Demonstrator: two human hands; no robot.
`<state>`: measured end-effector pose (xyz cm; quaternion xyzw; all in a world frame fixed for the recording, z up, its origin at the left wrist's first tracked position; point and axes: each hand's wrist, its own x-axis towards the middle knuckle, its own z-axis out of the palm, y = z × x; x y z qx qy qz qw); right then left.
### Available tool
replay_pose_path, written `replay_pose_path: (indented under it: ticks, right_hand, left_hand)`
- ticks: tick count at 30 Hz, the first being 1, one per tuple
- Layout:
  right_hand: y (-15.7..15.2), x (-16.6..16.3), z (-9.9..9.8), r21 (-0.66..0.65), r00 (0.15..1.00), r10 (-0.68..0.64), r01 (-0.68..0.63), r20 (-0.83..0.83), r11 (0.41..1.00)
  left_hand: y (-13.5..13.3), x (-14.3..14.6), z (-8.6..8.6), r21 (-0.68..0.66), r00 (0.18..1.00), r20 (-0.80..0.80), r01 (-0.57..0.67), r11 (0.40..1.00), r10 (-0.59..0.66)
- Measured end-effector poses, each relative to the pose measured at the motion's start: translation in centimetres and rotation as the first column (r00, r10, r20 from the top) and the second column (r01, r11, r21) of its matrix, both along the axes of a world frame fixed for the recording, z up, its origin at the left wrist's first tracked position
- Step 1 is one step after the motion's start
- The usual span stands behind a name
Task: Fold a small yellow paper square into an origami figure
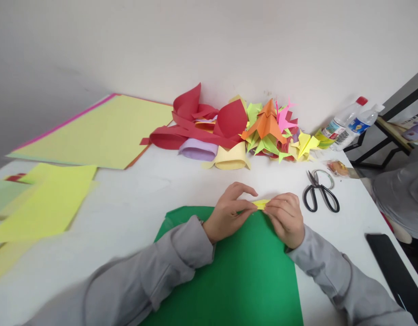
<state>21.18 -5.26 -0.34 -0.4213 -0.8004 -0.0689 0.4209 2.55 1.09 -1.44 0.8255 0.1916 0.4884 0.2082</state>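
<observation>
A small piece of folded yellow paper (261, 204) is pinched between my two hands, above the far edge of a large green sheet (242, 276). My left hand (231, 212) grips its left end between thumb and fingers, with the index finger raised and arched over it. At the right end, my right hand (286, 218) has its fingers closed on the paper. Much of the yellow piece is hidden by the fingers, so its full shape cannot be made out.
Black-handled scissors (320, 192) lie right of my hands, near a black phone-like slab (395, 276). Red paper strips (209, 122) and folded paper figures (266, 127) are heaped by the wall. Yellow sheets (55, 199) lie left; plastic bottles (344, 120) stand far right, near another person's grey sleeve (399, 194).
</observation>
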Motion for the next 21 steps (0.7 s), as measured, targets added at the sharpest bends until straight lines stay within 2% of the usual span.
replay_pose_path:
  ticks: [9, 14, 21]
  right_hand:
    - [0.11, -0.40, 0.14, 0.035, 0.997, 0.028, -0.030, 0.069, 0.999]
    - [-0.01, 0.03, 0.23, 0.064, 1.000, -0.007, 0.005, 0.027, 0.998]
    - [0.13, 0.19, -0.09, 0.003, 0.996, -0.046, 0.046, 0.071, 0.999]
  left_hand:
    - [-0.15, -0.13, -0.04, -0.012, 0.998, -0.056, 0.028, 1.000, -0.028]
    - [0.08, -0.12, 0.03, -0.013, 1.000, 0.014, -0.005, 1.000, 0.005]
    - [0.14, -0.21, 0.16, 0.003, 0.999, -0.033, -0.018, 1.000, 0.019]
